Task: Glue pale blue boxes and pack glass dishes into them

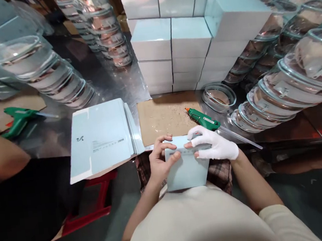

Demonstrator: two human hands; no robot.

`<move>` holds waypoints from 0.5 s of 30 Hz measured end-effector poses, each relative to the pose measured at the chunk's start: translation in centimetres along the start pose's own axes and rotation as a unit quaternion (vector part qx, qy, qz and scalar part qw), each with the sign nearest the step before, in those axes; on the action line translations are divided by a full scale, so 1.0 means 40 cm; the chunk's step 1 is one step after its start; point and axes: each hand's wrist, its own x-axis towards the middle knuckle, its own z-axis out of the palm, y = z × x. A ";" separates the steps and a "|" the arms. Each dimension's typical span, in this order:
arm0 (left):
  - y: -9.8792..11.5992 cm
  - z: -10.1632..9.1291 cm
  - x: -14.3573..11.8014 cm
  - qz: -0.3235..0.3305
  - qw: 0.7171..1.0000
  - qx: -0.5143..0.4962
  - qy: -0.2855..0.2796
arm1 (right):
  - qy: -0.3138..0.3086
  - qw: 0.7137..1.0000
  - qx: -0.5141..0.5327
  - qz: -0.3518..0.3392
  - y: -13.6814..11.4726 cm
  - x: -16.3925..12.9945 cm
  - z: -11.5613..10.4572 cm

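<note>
A light-blue cardboard box (187, 173) rests upright against my body, over my lap. My bare left hand (161, 160) grips its left side, thumb on the near face and fingers over the top edge. My right hand (213, 143), in a white glove with bare fingertips, holds the box's top right part. Just beyond my right hand, a green glue gun (204, 119) with an orange tip lies on a cardboard sheet (160, 116), a clear glue stick trailing from its back. To the left sits a stack of flat light-blue box blanks (100, 132).
White-blue boxes (189, 37) are piled at the back. Stacked glass containers (273, 93) stand at right, more glass containers (55, 78) at left. One glass dish (218, 97) sits beside the cardboard. Another person's arm (0, 152) and a second green glue gun (19, 119) are at left, near a red stool (91, 200).
</note>
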 end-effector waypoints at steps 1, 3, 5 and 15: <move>0.005 -0.001 0.000 0.006 1.000 -0.002 -0.005 | 0.004 1.000 0.008 -0.006 0.002 -0.003 0.007; 0.013 -0.001 -0.002 0.012 1.000 -0.008 -0.004 | 0.053 0.998 0.023 -0.007 0.007 -0.015 0.027; 0.018 0.003 -0.004 0.010 1.000 -0.020 0.017 | 0.148 0.988 0.037 0.003 0.010 -0.028 0.056; -0.011 -0.023 0.043 -0.115 0.957 -0.100 0.246 | 0.366 0.914 -0.172 -0.036 0.035 -0.053 0.175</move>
